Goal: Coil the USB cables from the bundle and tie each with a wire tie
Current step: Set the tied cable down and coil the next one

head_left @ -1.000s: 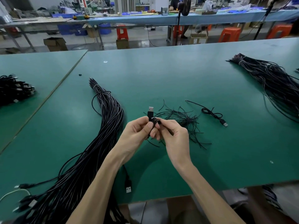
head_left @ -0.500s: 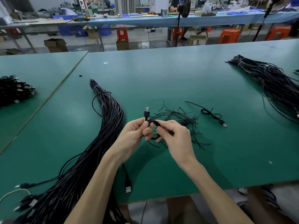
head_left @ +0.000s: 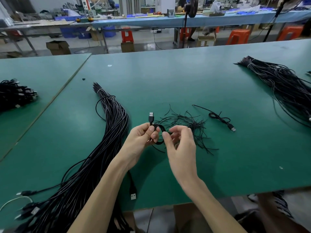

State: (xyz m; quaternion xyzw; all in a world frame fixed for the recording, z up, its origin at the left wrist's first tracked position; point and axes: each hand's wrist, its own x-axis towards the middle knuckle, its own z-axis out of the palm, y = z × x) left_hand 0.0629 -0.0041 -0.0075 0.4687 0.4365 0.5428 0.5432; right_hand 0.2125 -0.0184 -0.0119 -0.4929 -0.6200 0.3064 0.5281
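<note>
A small coil of black USB cable (head_left: 159,132) is held above the green table (head_left: 185,78), its USB plug (head_left: 151,116) sticking up. My left hand (head_left: 141,138) grips the coil's left side with thumb and fingers. My right hand (head_left: 178,142) has curled, motion-blurred fingers pinching the coil's right side; a tie between them cannot be made out. Loose black wire ties (head_left: 188,125) lie scattered just behind my hands. The big bundle of black USB cables (head_left: 104,135) runs from the table's middle left down to the near left corner.
One single cable (head_left: 220,118) lies right of the ties. A second black bundle (head_left: 282,88) spreads along the far right. Coiled cables (head_left: 15,96) are piled on the neighbouring table at left. A loose USB plug (head_left: 133,195) lies by the front edge.
My hands and the coil have lifted slightly. My right hand's fingers have shifted from over the coil to its right side and now blur with motion. The plug still points up.
</note>
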